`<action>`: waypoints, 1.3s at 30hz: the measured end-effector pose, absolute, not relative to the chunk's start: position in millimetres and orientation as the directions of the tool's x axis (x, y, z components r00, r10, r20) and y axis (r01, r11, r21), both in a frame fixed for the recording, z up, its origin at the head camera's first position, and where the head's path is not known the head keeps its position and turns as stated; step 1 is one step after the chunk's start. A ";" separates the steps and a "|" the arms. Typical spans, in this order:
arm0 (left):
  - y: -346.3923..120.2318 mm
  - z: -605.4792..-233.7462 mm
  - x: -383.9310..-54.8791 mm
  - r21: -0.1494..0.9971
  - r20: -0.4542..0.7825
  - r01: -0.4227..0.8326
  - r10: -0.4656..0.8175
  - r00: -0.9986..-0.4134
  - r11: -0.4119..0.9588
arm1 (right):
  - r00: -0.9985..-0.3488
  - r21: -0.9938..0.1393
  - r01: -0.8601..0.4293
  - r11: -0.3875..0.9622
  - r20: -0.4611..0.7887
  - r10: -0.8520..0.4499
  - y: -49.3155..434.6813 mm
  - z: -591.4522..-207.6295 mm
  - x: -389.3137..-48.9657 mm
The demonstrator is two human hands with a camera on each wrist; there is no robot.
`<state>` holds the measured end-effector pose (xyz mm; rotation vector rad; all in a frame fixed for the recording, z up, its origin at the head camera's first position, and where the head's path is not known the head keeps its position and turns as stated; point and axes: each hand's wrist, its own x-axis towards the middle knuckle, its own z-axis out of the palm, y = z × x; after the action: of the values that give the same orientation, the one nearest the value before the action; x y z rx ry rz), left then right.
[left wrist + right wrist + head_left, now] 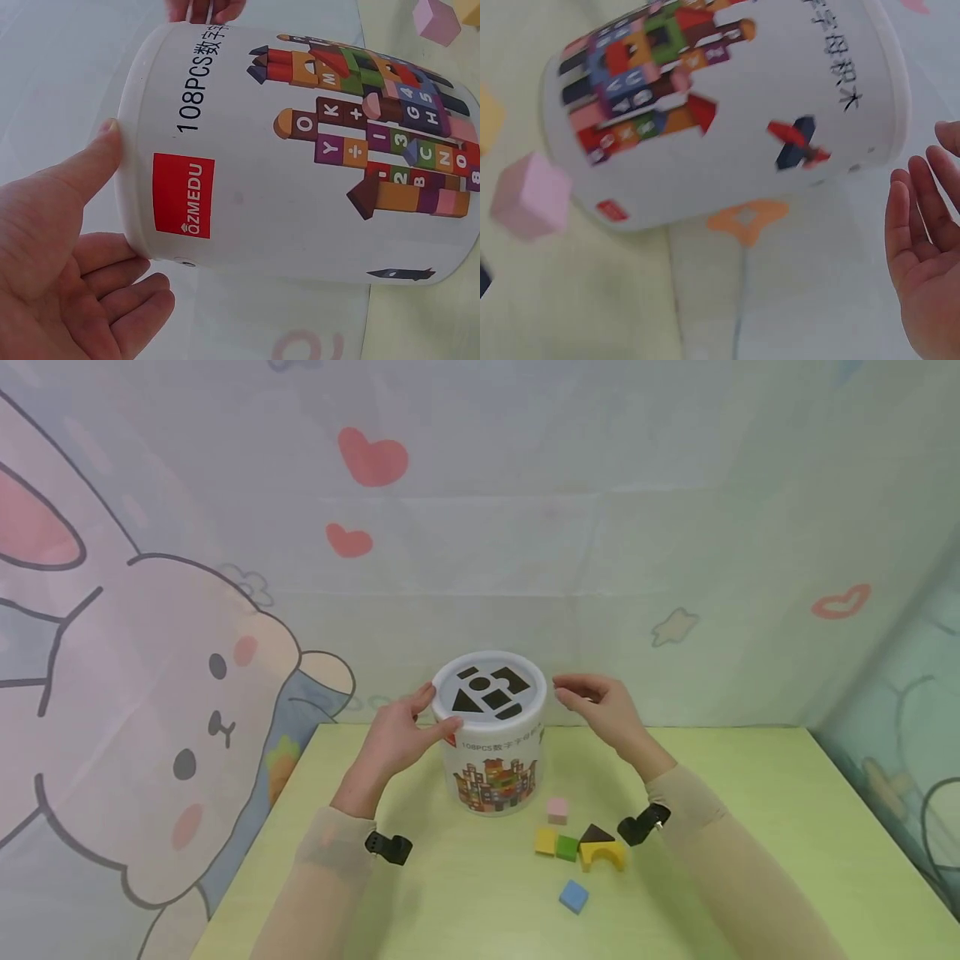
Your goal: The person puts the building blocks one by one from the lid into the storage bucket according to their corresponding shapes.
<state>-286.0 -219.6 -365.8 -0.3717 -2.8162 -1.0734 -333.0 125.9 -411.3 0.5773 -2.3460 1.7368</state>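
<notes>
A white toy-block bucket [491,777] stands upright, its shape-sorter lid [487,689] on top with several dark cut-out holes. At its left side, my left hand [401,731] holds the lid's rim, thumb at the front and fingers round the side. The left wrist view shows the thumb tip and fingertips on that white rim [129,150]. My right hand [607,710] hovers just off the lid's right edge, fingers loosely bent and holding nothing. In the right wrist view, a gap separates its fingers [922,195] from the bucket.
Small wooden blocks lie in front of the bucket: a pink cube [557,811], a yellow block [546,841], a green block [567,847], a dark triangle [596,834], a yellow arch [602,855] and a blue block [573,897]. A printed cloth [487,543] hangs behind the table [720,793].
</notes>
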 end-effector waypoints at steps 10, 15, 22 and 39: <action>-220.1 -367.1 -285.0 0.651 0.177 0.254 0.182 -0.967 0.715 | -0.871 -0.836 -0.364 0.411 0.150 -0.467 180.8 -472.6 -292.3; -218.5 -366.9 -285.2 0.654 0.185 0.259 0.182 -0.966 0.711 | -0.821 -0.826 -0.379 0.417 0.092 -0.564 204.1 -500.2 -270.6; -218.0 -367.4 -284.6 0.658 0.184 0.262 0.188 -0.965 0.706 | -0.816 -0.863 -0.329 0.384 0.055 -0.576 222.6 -517.2 -241.1; -217.7 -367.6 -286.0 0.649 0.176 0.251 0.179 -0.968 0.718 | -0.854 -0.836 -0.332 0.436 0.070 -0.516 225.8 -533.5 -217.2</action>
<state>-286.0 -217.7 -367.6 -0.3541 -2.8175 -1.0869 -217.2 225.8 -533.5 0.8457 -2.8241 1.5677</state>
